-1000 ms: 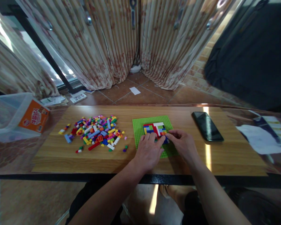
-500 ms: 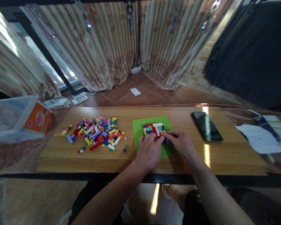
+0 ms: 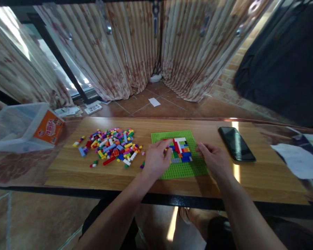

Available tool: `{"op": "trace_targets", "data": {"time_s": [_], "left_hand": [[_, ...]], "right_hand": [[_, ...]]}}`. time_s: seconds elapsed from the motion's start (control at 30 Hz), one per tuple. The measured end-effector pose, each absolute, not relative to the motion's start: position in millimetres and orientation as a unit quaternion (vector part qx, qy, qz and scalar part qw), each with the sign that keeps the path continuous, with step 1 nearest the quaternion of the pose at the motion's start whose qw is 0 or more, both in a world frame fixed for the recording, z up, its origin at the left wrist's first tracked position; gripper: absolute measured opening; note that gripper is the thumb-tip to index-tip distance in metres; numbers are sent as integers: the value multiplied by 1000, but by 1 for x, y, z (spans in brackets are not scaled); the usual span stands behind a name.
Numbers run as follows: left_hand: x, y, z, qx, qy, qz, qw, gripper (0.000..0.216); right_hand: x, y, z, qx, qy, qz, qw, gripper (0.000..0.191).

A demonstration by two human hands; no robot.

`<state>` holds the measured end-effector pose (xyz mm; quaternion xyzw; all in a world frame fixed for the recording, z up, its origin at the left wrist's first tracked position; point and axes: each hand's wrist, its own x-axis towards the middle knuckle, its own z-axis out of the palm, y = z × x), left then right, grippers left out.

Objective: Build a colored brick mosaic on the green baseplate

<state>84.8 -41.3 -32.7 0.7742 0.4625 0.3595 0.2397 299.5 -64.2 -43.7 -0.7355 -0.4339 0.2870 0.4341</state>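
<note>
A green baseplate [image 3: 184, 170] lies on the wooden table, with a flat patch of coloured bricks [image 3: 181, 152] built on its middle. My left hand [image 3: 155, 161] rests on the plate's left edge, fingers curled toward the left side of the patch. My right hand [image 3: 215, 159] sits at the plate's right edge, fingers loosely bent and apart, fingertips just right of the patch. I see nothing held in either hand. A pile of loose coloured bricks [image 3: 112, 146] is spread to the left of the plate.
A black phone [image 3: 236, 147] lies to the right of the plate. A clear plastic box with an orange label [image 3: 28, 126] stands at the far left. White papers [image 3: 297, 156] lie at the far right. Curtains hang behind the table.
Both hands have come apart off the brick patch, the left going left and the right going right, so the patch now shows. The camera has shifted a little.
</note>
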Motion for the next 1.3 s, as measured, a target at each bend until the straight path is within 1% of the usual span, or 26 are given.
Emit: {"op": "trace_targets", "data": {"time_s": [0.1,0.17,0.33,0.4,0.5,0.6,0.73,0.93,1.03,1.1,1.2,1.3], "left_hand": [[68,-27,-28,724,491,419,244,27],[58,-20,-25,710,499,440,233,25],[40,-12,-23,695,517,455,209,23],[33,-10,-22,685,524,463,205,23],[19,-4,-21,666,544,471,195,23],[0,4,-19,629,580,483,187,22],[-20,10,-16,578,608,504,205,22],[-26,10,-13,565,608,513,219,21],[-26,11,-13,558,605,522,224,21],[-26,12,-13,554,603,527,227,21],[-25,11,-14,559,597,527,230,21],[-23,9,-15,576,596,511,229,20]], "right_hand": [[290,-67,-34,-730,-442,256,454,42],[282,-68,-31,-720,-465,252,449,45],[268,-66,-45,-701,-594,137,371,60],[265,-65,-54,-683,-638,113,337,64],[265,-63,-65,-668,-674,86,301,57],[267,-61,-69,-663,-687,81,287,48],[272,-57,-71,-662,-691,85,278,46],[272,-52,-68,-667,-692,57,271,47],[254,-56,-58,-655,-699,10,287,41],[234,-61,-51,-625,-712,-1,321,34],[200,-69,-46,-532,-763,50,364,26],[172,-74,-47,-469,-804,119,344,27]]}}
